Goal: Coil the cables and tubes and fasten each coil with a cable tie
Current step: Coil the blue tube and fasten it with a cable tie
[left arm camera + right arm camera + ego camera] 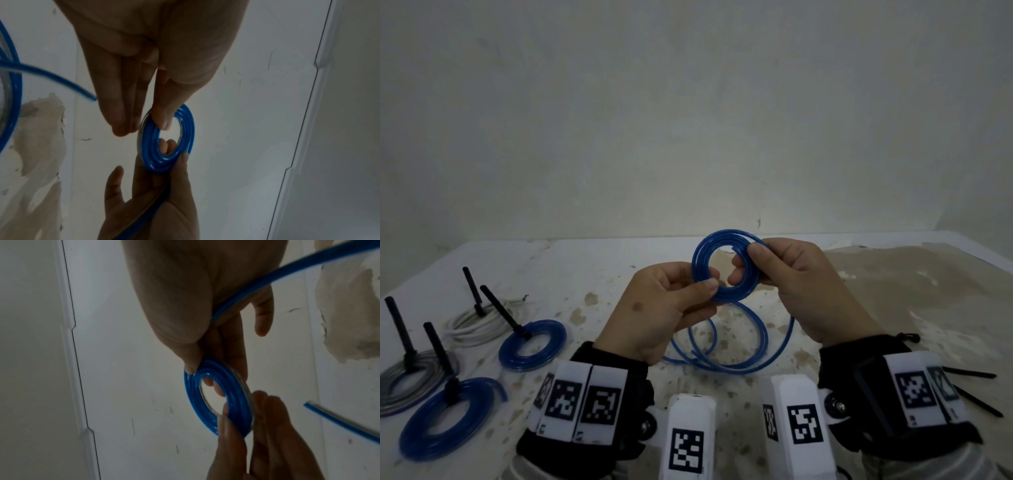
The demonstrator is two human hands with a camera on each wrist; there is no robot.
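A small coil of blue tube (724, 270) is held upright above the table between both hands. My left hand (709, 291) pinches its lower left side between thumb and fingers. My right hand (748, 267) pinches the right side, thumb in front and fingers through the ring. The uncoiled rest of the tube (743, 346) trails down from the right hand and lies in loose loops on the table below. The left wrist view shows the coil (186, 128) under my left hand (144, 126). The right wrist view shows the coil (195, 404) and my right hand (202, 376), with the tube's tail crossing the palm.
At the left of the stained white table (585, 267) lie tied coils with black ties standing up: two blue ones (532, 344) (446, 418), a grey one (410, 380) and a white one (479, 322). Loose black cable ties (969, 371) lie at the right. A wall stands behind.
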